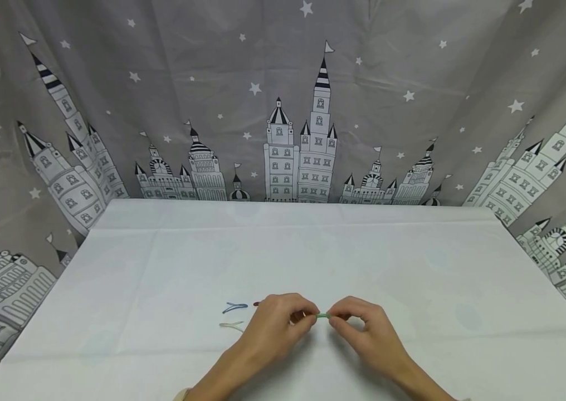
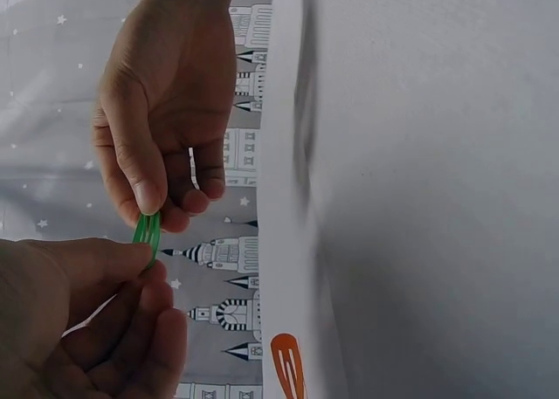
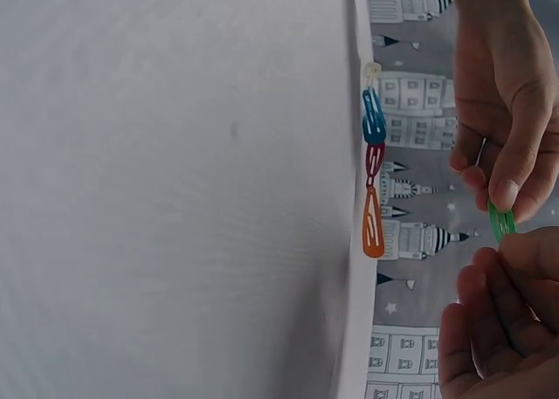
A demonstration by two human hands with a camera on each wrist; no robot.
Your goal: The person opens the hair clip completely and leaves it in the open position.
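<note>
A small green snap hair clip is held in front of me by both hands, one at each end. My left hand pinches its left end between thumb and fingertips. At the other end the right hand pinches it the same way. The clip's open slotted frame shows in the left wrist view, where the hair clip bridges the two sets of fingertips. Both hands are over the white table, and their fingers cover the ends of the clip.
Left of my left hand lie a blue hair clip, a cream one and a dark red one, partly hidden. An orange hair clip appears in the right wrist view. Behind the white table hangs a grey castle-print curtain.
</note>
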